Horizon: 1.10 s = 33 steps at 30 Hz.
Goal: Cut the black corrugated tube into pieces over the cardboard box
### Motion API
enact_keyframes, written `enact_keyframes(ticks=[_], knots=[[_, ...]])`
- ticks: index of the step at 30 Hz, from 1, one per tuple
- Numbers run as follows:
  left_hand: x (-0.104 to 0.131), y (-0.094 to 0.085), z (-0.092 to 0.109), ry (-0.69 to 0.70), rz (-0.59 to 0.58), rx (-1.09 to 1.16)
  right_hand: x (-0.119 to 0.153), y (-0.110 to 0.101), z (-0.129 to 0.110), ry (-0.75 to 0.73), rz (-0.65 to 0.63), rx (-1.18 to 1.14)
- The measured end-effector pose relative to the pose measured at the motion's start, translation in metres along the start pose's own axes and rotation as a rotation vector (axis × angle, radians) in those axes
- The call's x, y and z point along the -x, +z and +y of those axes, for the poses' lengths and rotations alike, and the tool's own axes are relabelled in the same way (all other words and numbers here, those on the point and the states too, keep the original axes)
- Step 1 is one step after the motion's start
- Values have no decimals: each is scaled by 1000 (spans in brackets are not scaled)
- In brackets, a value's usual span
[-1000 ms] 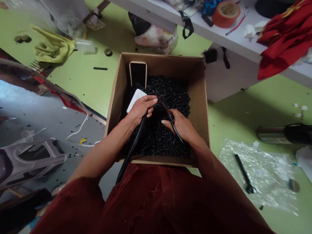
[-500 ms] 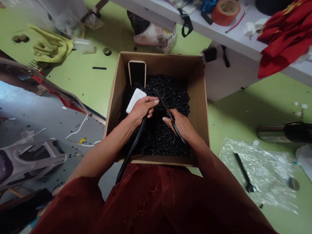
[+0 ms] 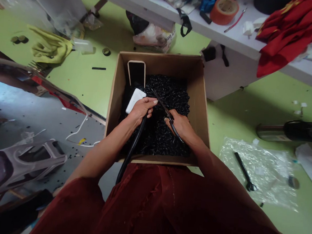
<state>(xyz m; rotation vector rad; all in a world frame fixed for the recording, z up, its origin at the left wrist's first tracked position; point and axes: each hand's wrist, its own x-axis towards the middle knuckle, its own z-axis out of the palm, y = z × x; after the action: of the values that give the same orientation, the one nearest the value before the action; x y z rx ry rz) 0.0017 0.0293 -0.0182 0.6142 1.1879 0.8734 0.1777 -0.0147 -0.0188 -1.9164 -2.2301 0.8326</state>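
My left hand point(image 3: 143, 108) is closed around the upper end of a black corrugated tube point(image 3: 133, 146), which runs down past the box's near edge by my lap. In my right hand point(image 3: 180, 124) is a pair of scissors point(image 3: 164, 107); the blades reach up and left, close to my left fingertips. Both hands are over a cardboard box point(image 3: 205, 110) holding a heap of small shiny black pieces point(image 3: 171, 87). Beside my left hand lies a white rectangular device point(image 3: 136, 98). A phone with a pale frame point(image 3: 136, 74) leans against the box's far left corner.
A white table point(image 3: 240, 39) with orange tape point(image 3: 224, 10) and red cloth point(image 3: 288, 41) stands beyond the box. To the right are a metal flask point(image 3: 270, 132) and a clear plastic bag point(image 3: 228, 155). A purple-grey plastic stool point(image 3: 33, 161) lies at left.
The right hand and scissors have shifted very slightly, and the handles look closer together. My left hand keeps its hold on the tube. The view has moved a little.
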Motion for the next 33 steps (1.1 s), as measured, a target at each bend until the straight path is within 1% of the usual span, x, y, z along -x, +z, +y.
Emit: enact_keyframes(ticks=[5,11,19,26,33], knots=[[-4,-3,-2,-14,-1,-5,0,4,2,20,0,65],[-3,-2,-1,-31,16,-14,-1,9,5,30,22,70],[-2,2,-2,-43,-16,-16,-4,1,10,102,93,112],[1,5,-3,-63,-46,-24,-2,-2,8,93,112,107],[2,9,-11,-90,-79,-107,-4,-1,10,97,118,89]])
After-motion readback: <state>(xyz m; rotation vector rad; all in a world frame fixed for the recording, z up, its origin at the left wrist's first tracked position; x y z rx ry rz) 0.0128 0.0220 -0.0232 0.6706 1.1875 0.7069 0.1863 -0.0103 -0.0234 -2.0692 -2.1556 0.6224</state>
